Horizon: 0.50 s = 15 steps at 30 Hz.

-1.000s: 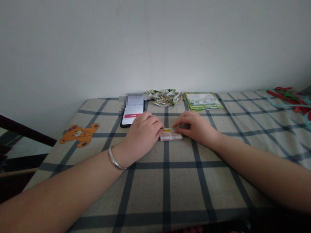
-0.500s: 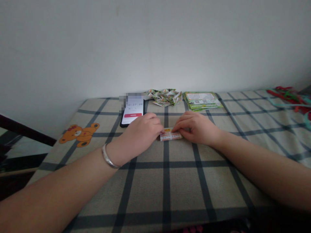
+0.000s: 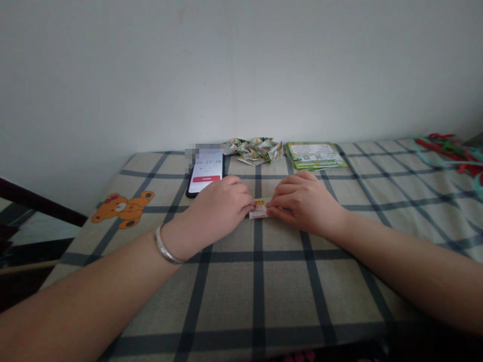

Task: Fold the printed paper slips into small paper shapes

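A small piece of printed paper (image 3: 259,208), white with a yellow strip along its far edge, lies on the checked cloth between my hands. My left hand (image 3: 222,203) is closed, with its fingertips on the paper's left end. From the other side my right hand (image 3: 302,201) pinches the right end between thumb and fingers. Both ends of the paper are covered by my fingers, so I cannot tell how it is folded there.
Behind my left hand lies a phone (image 3: 206,171) with a timer on its screen. Folded green-and-white paper pieces (image 3: 260,151) are heaped by the wall, beside a stack of green printed sheets (image 3: 315,156). Red and green strands (image 3: 453,153) lie far right. A bear picture (image 3: 123,208) decorates the cloth.
My right fingers have shifted from lying over the paper to pinching its right end. Less of the paper's right side shows now. My left hand has barely moved.
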Tool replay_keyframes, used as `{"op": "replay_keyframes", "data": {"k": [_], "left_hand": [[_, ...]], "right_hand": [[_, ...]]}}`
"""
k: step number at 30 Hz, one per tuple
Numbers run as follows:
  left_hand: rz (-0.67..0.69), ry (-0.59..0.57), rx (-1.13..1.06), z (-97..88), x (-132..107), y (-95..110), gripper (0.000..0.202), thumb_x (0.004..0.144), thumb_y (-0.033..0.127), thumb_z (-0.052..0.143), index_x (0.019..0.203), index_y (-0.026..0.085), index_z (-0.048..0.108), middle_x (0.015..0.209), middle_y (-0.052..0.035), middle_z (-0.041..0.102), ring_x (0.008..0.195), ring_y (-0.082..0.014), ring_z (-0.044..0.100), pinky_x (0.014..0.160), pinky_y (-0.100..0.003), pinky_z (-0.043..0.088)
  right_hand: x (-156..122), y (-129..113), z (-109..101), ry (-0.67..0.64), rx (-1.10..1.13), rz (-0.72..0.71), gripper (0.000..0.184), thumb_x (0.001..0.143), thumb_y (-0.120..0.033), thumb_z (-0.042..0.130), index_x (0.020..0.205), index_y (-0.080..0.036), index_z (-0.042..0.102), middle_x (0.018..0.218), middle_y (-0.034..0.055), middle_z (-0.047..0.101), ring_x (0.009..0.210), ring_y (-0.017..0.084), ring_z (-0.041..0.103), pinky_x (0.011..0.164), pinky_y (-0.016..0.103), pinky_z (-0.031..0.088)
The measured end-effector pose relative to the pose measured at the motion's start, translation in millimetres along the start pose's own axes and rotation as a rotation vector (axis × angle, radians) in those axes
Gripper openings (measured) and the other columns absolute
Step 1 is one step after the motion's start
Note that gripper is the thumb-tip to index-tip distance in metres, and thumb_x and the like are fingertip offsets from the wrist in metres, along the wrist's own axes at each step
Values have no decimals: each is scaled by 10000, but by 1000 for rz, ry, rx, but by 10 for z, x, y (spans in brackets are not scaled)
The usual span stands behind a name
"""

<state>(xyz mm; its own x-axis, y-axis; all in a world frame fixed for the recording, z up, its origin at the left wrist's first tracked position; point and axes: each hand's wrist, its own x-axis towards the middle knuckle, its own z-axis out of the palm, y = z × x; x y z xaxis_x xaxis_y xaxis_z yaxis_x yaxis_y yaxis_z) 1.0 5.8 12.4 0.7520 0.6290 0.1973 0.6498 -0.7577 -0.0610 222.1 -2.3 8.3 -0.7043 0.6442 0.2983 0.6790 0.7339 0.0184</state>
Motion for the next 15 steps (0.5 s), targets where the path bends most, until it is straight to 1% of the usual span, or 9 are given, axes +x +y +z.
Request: {"op": "replay_keyframes", "data": {"k": [4, 8, 15], "left_hand": [[-12, -6, 0, -16, -8, 10, 236, 935, 261, 525, 846, 173, 724, 850, -63, 664, 885, -217, 564, 795, -356, 448], [-16, 16, -2, -6, -20, 10, 226, 924, 280, 538, 835, 188, 724, 837, -53, 660, 885, -221, 564, 787, -364, 449], [44, 43, 97, 30, -40, 18, 190, 904, 242, 543, 798, 172, 685, 815, -58, 639, 855, -231, 559, 750, -371, 455]], "right_hand": [[7, -37, 43, 27, -46, 9, 307, 943, -396, 522, 797, -236, 740, 788, 7, 699, 795, 179, 595, 776, 367, 282], [10, -61, 74, 38, -70, 9, 313, 937, -406, 531, 774, -232, 734, 778, 7, 698, 785, 178, 597, 785, 372, 270], [33, -52, 119, 68, -90, 9, 279, 911, -416, 572, 767, -237, 730, 780, -6, 696, 766, 168, 595, 780, 366, 261]]}}
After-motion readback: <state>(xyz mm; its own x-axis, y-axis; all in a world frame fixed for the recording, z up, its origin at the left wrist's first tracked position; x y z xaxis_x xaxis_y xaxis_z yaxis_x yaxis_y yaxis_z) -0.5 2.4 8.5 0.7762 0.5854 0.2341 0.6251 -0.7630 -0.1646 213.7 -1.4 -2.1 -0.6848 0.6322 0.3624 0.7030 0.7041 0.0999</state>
